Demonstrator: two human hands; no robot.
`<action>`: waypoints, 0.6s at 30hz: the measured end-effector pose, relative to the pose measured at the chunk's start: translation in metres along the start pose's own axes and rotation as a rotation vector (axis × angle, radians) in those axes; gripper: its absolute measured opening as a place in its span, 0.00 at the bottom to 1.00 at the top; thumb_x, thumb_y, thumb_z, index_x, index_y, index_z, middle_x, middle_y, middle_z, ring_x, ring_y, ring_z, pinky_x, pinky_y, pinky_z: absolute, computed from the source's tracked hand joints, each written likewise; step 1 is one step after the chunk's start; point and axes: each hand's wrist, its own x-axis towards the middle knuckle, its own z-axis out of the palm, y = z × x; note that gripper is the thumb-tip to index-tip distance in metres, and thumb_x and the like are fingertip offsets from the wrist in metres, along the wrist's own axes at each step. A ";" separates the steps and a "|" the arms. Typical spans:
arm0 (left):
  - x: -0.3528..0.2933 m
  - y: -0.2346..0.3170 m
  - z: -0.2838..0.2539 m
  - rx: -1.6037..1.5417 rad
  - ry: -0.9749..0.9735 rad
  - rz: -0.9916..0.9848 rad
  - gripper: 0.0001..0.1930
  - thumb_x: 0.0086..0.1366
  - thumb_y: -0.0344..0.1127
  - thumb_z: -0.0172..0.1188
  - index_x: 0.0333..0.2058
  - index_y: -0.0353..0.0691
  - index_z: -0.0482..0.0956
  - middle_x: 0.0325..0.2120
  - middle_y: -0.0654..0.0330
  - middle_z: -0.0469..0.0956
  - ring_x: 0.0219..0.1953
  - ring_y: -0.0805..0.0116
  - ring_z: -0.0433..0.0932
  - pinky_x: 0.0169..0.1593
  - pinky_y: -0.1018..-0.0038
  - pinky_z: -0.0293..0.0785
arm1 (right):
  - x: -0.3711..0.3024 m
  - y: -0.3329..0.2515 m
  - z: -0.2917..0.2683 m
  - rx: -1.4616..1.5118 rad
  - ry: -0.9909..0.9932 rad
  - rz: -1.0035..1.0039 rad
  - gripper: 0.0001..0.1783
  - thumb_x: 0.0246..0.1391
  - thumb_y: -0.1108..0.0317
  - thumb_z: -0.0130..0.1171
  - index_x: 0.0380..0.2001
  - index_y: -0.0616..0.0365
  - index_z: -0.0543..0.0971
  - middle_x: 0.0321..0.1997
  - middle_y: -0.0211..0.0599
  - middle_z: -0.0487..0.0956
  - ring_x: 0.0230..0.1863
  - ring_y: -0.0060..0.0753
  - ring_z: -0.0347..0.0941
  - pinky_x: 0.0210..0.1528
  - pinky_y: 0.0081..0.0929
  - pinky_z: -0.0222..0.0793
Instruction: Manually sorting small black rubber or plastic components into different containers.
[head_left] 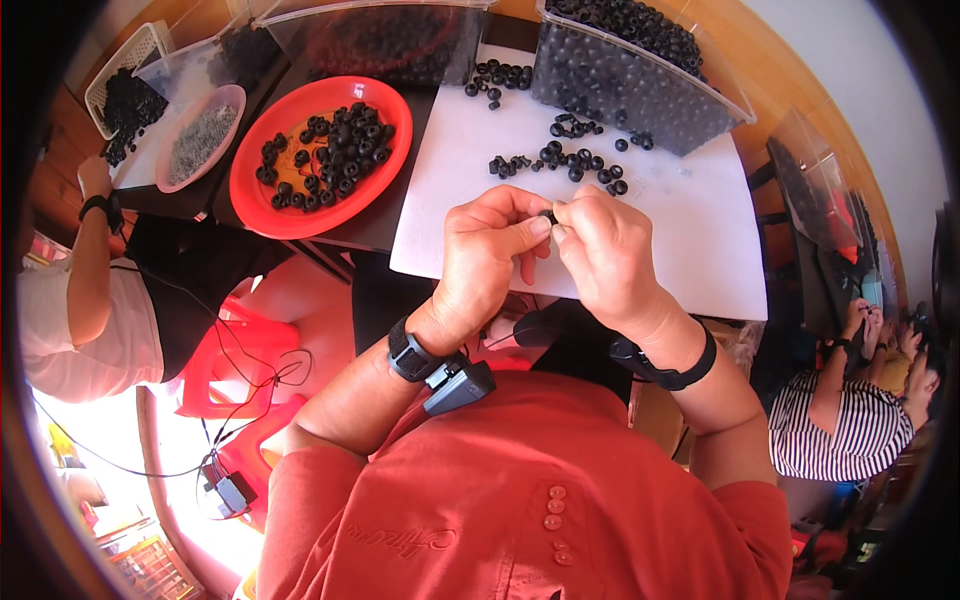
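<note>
My left hand (482,245) and my right hand (612,255) meet over the near part of a white work sheet (690,230). Thumb and forefinger of the left pinch a small black piece (549,216), mostly covered by the fingers. The right fingertips close on the same spot from the other side; whether they grip this piece or something tinier is hidden. Just beyond the hands lie loose round black parts (575,160), bead-like, with smaller black pieces (510,165) at their left. Tiny clear or silvery bits (655,180) are scattered to the right.
A red plate (245,185) of black parts stands left. Clear bins (640,75) (375,45) full of black parts line the back. A pink bowl (200,140) holds small silvery pieces. One person (95,300) sits left; others (840,420) work at right. Cables (240,380) hang at left.
</note>
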 end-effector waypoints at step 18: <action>0.009 0.007 0.002 0.244 -0.129 -0.098 0.08 0.70 0.28 0.57 0.41 0.29 0.82 0.31 0.59 0.82 0.31 0.75 0.78 0.39 0.78 0.74 | -0.015 0.013 0.024 -0.096 0.229 0.169 0.15 0.39 0.76 0.67 0.27 0.55 0.69 0.19 0.35 0.73 0.18 0.43 0.72 0.20 0.36 0.66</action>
